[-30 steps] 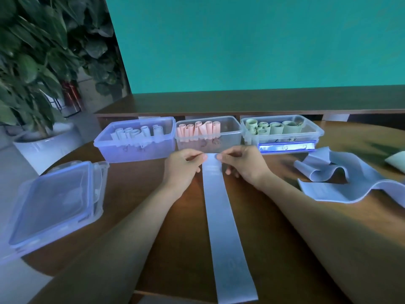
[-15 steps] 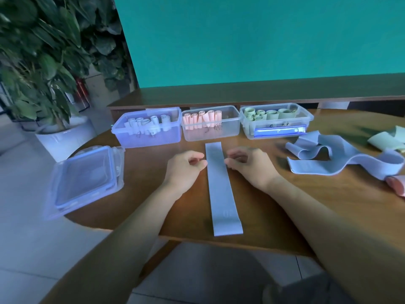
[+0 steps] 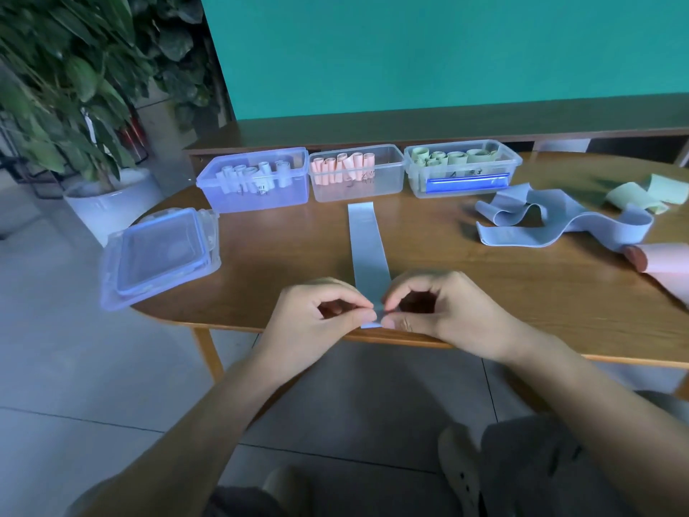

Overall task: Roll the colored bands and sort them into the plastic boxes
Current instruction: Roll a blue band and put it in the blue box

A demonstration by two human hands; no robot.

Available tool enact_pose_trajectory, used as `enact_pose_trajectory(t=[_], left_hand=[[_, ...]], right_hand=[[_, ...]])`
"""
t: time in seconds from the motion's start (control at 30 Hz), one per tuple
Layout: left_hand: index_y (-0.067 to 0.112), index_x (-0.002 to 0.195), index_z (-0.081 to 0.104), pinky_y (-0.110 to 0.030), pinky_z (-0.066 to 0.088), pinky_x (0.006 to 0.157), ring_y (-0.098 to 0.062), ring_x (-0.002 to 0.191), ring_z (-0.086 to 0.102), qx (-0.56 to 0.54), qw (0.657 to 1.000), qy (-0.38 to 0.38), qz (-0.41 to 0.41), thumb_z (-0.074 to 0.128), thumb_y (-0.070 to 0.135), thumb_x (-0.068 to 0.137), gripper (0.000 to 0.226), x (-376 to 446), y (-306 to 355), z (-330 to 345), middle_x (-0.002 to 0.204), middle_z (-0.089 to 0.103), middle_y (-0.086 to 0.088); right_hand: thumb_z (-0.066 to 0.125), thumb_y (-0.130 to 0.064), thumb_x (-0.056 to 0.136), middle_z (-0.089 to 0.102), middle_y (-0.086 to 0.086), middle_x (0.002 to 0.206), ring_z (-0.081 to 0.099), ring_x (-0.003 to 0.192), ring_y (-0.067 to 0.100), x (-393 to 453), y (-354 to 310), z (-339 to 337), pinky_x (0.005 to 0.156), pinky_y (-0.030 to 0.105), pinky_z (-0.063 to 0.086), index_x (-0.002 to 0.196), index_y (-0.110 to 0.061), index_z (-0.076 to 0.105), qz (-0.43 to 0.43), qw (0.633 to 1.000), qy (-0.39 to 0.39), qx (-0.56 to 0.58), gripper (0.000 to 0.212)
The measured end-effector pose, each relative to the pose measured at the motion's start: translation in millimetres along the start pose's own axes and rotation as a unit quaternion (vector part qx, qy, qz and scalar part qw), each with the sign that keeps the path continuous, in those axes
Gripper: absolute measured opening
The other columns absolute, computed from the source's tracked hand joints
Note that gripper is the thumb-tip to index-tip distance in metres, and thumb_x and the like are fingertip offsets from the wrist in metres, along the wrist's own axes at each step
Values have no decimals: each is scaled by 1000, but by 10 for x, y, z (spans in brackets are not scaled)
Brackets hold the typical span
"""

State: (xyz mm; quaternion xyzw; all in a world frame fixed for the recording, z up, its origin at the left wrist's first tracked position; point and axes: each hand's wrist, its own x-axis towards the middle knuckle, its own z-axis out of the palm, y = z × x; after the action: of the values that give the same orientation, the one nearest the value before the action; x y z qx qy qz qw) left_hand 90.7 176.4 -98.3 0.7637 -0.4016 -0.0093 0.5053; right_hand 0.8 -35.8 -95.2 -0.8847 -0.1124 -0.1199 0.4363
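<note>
A pale blue band (image 3: 366,245) lies flat and straight on the wooden table (image 3: 466,281), running from the boxes toward me. My left hand (image 3: 317,315) and my right hand (image 3: 438,311) both pinch its near end at the table's front edge. Three plastic boxes stand in a row at the back: a blue box (image 3: 257,195) with pale blue rolls, a clear box (image 3: 384,184) with pink rolls, and a clear box (image 3: 496,173) with green rolls.
Loose blue bands (image 3: 551,222) lie crumpled at the right, with green bands (image 3: 634,195) behind and a pink band (image 3: 667,259) at the right edge. A box lid (image 3: 160,255) overhangs the table's left edge. A potted plant (image 3: 74,106) stands to the left.
Both hands slid back along the band from its far end to its near end and now pinch it at the table's edge. The view has pulled back.
</note>
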Motion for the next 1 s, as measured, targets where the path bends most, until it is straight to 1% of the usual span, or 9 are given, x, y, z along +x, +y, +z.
enact_pose_trajectory(t=[0.13,0.23,0.4,0.53,0.63,0.73,0.83,0.93,1.0], left_hand=[[21,83,81,-30,53,77,-14,89,67,94,993,-10,63,84,26,79,8,-50,-61,8,86,72,13],[24,84,82,-26,49,77,-11,92,62,137,988,-10,66,83,34,79,11,-52,-66,7,87,66,15],[26,87,81,-20,47,78,-10,96,59,171,983,-20,60,79,39,82,15,-35,-80,1,92,59,16],[22,87,79,-14,42,80,-9,101,56,184,981,-27,61,77,36,85,14,-12,-63,11,96,55,18],[19,85,78,-16,44,79,-9,101,56,173,983,-31,50,77,33,86,14,17,-56,6,98,55,15],[18,84,77,-13,43,76,-6,97,56,179,983,-40,28,75,34,87,17,56,-50,1,102,55,14],[19,80,73,-9,41,71,-5,92,57,181,983,-33,2,76,35,84,16,101,-24,-9,101,55,14],[23,81,71,-11,41,70,-9,89,58,152,988,-37,10,77,24,84,7,127,-9,-24,94,60,14],[24,85,73,-10,39,69,-9,86,59,144,987,-57,35,75,17,86,7,123,-10,-21,87,63,15]], right_hand=[[82,-29,83,71,-10,99,68,98,15,-32,10,-18,88,32,53,92,-25,77,-22,998,-20,-52,11],[81,-29,83,71,-12,101,68,99,9,-32,24,-11,88,28,53,93,-22,80,-27,997,-18,-65,12],[80,-30,84,70,-12,103,65,102,6,-17,17,-14,90,24,51,93,-20,81,-22,996,-14,-83,13],[78,-32,86,64,-16,110,60,105,-1,3,15,-9,89,16,47,88,-24,78,-4,993,-15,-117,8],[77,-33,87,62,-16,113,62,97,3,46,19,-31,80,11,43,81,-24,75,24,992,-17,-121,12],[75,-37,88,62,-17,113,62,95,4,122,30,-78,77,12,44,81,-16,76,65,991,-31,-109,22],[76,-39,86,62,-20,112,61,95,1,169,37,-108,76,12,45,81,-19,77,89,990,-46,-98,22],[77,-40,85,64,-18,110,60,96,2,185,54,-114,78,14,45,81,-17,75,87,990,-41,-107,23],[79,-38,84,65,-15,108,61,97,5,182,61,-111,80,16,46,82,-17,73,79,992,-33,-94,21]])
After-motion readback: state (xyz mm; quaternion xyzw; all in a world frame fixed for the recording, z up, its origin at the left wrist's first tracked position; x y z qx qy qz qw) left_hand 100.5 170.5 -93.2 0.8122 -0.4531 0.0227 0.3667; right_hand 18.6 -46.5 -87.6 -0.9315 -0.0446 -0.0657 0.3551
